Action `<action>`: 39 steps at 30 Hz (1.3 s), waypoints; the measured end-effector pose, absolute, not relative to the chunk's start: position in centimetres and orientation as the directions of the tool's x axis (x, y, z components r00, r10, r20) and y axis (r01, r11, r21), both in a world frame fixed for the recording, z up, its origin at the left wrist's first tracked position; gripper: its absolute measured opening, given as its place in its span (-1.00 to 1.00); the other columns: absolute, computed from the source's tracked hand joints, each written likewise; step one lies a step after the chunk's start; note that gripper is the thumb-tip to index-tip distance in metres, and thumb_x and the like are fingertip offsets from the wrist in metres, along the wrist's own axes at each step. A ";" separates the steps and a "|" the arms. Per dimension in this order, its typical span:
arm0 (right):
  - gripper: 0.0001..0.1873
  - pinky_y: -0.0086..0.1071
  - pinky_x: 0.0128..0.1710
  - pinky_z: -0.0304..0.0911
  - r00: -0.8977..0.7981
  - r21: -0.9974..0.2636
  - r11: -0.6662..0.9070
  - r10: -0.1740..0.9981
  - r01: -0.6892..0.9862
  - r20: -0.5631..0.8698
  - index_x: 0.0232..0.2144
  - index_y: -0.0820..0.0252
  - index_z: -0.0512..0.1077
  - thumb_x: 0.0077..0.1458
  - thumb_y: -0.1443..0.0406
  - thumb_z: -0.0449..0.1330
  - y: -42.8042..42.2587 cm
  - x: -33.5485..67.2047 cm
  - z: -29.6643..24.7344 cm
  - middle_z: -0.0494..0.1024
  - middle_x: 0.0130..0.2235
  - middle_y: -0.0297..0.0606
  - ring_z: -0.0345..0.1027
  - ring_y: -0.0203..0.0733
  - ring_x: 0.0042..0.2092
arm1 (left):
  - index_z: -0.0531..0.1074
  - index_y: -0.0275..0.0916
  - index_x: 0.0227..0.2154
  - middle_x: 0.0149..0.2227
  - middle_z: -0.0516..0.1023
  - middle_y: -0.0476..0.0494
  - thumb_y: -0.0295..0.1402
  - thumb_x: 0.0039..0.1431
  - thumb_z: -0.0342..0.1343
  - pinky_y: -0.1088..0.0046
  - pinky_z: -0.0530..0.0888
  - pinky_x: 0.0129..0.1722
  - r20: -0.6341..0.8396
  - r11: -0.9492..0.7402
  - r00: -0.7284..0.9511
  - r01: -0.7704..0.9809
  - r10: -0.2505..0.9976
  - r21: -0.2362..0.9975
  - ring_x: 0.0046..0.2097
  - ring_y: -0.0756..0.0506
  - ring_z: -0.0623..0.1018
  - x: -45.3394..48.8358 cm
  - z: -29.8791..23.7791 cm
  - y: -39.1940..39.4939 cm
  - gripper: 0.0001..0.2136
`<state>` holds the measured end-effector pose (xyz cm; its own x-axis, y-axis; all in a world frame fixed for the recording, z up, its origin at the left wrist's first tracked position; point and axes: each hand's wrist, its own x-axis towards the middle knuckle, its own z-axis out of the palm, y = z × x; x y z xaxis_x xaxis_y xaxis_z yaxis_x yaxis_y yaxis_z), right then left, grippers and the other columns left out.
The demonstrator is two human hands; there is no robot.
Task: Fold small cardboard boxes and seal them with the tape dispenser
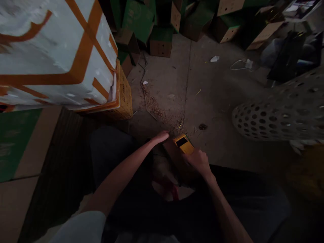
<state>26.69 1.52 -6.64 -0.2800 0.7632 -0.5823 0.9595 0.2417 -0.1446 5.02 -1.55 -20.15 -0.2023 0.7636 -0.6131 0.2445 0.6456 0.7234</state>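
Observation:
Between my knees stands a brown cardboard box point(174, 157), dim and partly covered by my hands. On its far end sits a yellow box-shaped tool point(187, 147) with a dark opening on top. My right hand point(198, 160) is closed around the near end of this tool. At the left of the box's far edge is my left hand point(161, 136), its fingers curled together. Whether it grips the box edge or something small is too dark to tell. A sandal with a red strap point(174, 192) shows below the box.
To the left, a white foam box with orange tape point(50, 54) rests on a yellow crate point(124, 96). Several green and brown cartons point(161, 42) lie ahead. Crumbled debris point(157, 108) covers some concrete floor. At right is a perforated pale basket point(275, 108).

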 end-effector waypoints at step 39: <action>-0.31 -0.35 -0.26 0.36 -0.210 -0.197 0.118 0.807 0.973 -0.553 -0.10 0.38 0.58 -0.05 -0.11 0.28 3.9 23.6 -7.2 0.64 -0.16 0.10 0.54 0.15 -0.07 | 0.48 -0.05 0.16 0.09 0.60 -0.19 0.13 0.02 0.21 0.34 0.44 -0.02 -0.664 0.746 -0.340 0.279 0.666 0.605 0.09 -0.27 0.57 9.1 -19.3 -4.0 -0.35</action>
<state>23.64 3.95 -7.15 -0.2096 0.8067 -0.5526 0.9733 0.1178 -0.1972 9.11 -3.96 -19.26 -0.3402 0.6659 -0.6640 0.2785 0.7457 0.6052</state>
